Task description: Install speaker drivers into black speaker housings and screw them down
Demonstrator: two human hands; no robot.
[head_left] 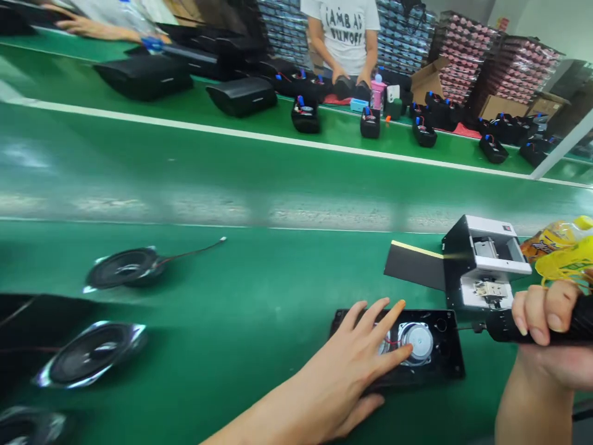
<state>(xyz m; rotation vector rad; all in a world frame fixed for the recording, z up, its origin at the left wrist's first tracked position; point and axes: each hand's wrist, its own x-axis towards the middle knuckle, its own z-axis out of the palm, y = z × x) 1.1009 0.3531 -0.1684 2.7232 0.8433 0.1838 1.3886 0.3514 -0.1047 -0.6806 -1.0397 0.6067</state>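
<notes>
A black speaker panel [447, 364] lies flat on the green bench, with a round silver-backed speaker driver [419, 341] set in it. My left hand [356, 358] rests across the panel's left part, fingers spread; it partly covers a second driver. At the right, my right hand [546, 315] is wrapped around a black electric screwdriver [503, 326]. The tool is held roughly level, its thin bit pointing left at the panel's right edge. Whether the bit touches the panel I cannot tell.
A white-and-black screw feeder machine [486, 259] stands behind the screwdriver, beside drink bottles [560, 247]. Loose speaker drivers [123, 269] lie at the left. Across a white-edged conveyor, a person in a white T-shirt [345, 37] handles black parts among several speaker housings [243, 96].
</notes>
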